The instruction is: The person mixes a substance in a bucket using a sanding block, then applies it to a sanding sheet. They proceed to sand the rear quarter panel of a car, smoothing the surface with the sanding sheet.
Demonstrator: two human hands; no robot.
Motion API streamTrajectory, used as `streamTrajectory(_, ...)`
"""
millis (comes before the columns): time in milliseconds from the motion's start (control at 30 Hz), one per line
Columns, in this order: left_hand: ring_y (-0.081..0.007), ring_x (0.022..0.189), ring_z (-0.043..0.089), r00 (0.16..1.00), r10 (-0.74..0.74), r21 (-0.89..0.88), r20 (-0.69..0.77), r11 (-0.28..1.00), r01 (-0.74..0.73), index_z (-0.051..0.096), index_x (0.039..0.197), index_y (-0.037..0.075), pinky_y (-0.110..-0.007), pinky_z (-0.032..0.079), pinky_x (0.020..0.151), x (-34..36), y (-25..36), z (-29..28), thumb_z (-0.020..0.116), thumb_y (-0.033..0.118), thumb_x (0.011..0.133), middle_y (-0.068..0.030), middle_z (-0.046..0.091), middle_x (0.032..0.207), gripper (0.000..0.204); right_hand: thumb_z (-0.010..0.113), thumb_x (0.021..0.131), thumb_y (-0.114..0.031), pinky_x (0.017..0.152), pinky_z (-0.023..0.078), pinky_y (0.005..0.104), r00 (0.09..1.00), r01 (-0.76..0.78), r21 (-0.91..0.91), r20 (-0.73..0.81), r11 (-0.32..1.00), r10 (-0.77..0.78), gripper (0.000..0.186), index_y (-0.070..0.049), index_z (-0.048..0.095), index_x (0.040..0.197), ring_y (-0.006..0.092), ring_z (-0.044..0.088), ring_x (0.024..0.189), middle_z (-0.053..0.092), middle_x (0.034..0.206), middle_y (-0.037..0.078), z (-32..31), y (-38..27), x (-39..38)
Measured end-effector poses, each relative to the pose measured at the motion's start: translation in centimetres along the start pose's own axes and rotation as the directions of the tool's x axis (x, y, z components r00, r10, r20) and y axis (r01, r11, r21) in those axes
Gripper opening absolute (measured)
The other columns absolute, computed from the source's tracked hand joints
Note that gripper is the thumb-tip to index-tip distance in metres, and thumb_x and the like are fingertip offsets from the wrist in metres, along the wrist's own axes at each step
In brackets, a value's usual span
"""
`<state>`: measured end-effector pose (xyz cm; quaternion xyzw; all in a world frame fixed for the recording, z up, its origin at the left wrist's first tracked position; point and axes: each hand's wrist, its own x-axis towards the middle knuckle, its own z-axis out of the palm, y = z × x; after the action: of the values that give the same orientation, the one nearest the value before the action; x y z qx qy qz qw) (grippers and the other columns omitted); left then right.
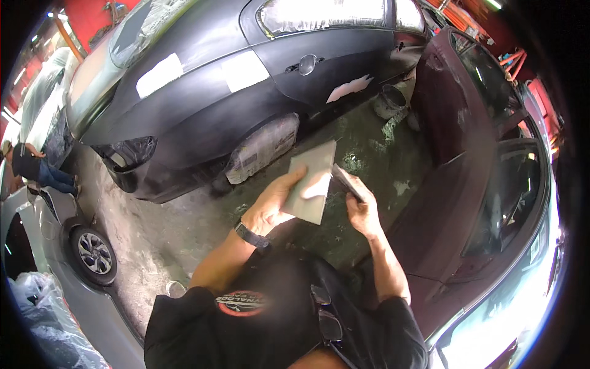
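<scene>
Pale grey and flat, a rectangular board (314, 195) was gripped in the left hand (271, 200), the thumb (297, 174) laid over its face, probably to steady it. The right hand (364, 214) was closed around a dark, flat tool (351, 183), near the board's edge; whether they touched, I could not tell. Both were before the chest (283, 329), likely for easy sight, with a black car (206, 80) ahead.

The pale sheet (317, 166) looks matt, the black car (258, 103) smooth, softly shining metal, the floor (147, 230) rough.
</scene>
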<state>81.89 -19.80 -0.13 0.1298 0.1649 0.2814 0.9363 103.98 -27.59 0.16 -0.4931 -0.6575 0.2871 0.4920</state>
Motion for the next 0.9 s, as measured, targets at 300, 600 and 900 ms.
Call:
streamTrajectory(300,-0.0107,0.084,0.065,0.931,0.356,0.644,-0.08,0.732,-0.224,0.063,0.118,-0.001,-0.03,0.055,0.073,-1.6,0.4,1.0,0.053,0.034,0.103,-0.0052,0.069,0.098,0.04,0.064,0.074,-0.001,0.101,0.045,0.0499,0.92,0.38,-0.69,0.213,0.616,-0.329,0.055,-0.013,0.064,0.128,0.035,0.058,0.119,0.062,0.127,0.012,-2.4,-6.0,4.0)
streamTrajectory(600,-0.006,0.065,0.054,0.676,0.676,0.838,-0.294,0.522,-0.158,0.066,0.1,-0.004,-0.025,0.044,0.058,-4.0,2.6,-1.5,0.055,0.037,0.103,0.003,0.061,0.075,0.042,0.062,0.08,-0.022,0.106,0.042,0.0511,0.686,0.693,-0.454,0.653,0.56,-0.32,0.048,-0.021,0.063,0.128,0.0268,0.057,0.122,0.06,0.131,0.005,3.9,-4.5,2.6)
streamTrajectory(900,-0.0209,0.1,0.069,0.884,0.457,-0.122,-0.104,0.876,-0.467,0.055,0.128,0.005,-0.039,0.057,0.087,-6.8,9.3,-3.0,0.05,0.046,0.101,-0.0096,0.068,0.116,0.049,0.066,0.082,-0.016,0.114,0.029,0.0549,0.818,0.534,0.209,0.116,0.819,-0.563,0.042,-0.004,0.067,0.123,0.04,0.052,0.131,0.062,0.13,0.022,9.9,-10.1,9.2)
